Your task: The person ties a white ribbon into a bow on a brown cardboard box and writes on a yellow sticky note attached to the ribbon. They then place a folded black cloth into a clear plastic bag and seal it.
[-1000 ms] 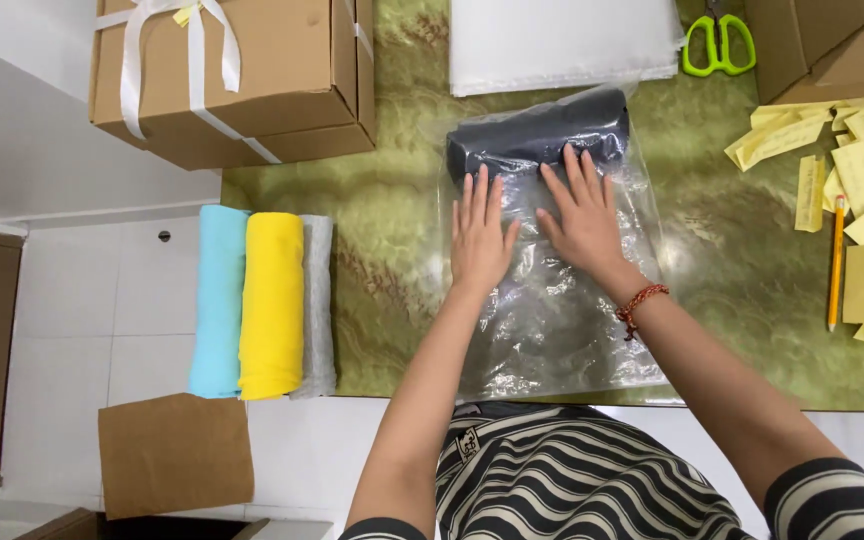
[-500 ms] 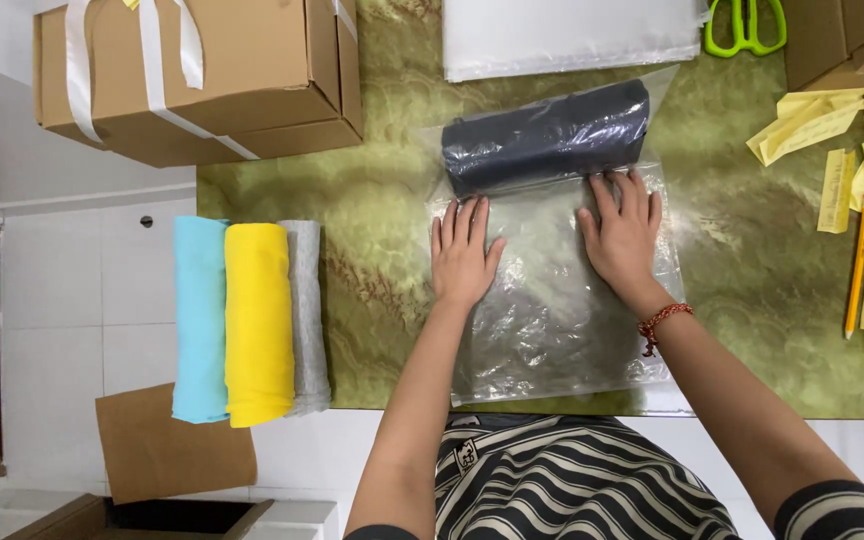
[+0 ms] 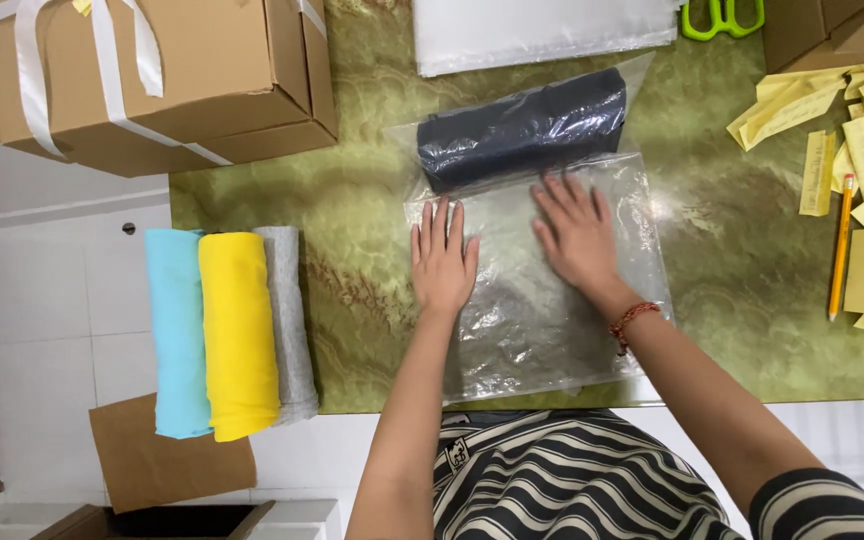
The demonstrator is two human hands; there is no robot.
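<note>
Both hands lie flat with fingers spread, gripping nothing. The left hand (image 3: 442,258) and the right hand (image 3: 575,228) press palm-down side by side on the empty part of a clear crinkled plastic bag (image 3: 532,320) on the green marbled table (image 3: 352,250). Just beyond the fingertips, inside the bag's far end, sits a rolled dark navy cloth (image 3: 522,128). Well left of the left hand lie three rolled cloths, light blue, yellow and grey (image 3: 227,330).
</note>
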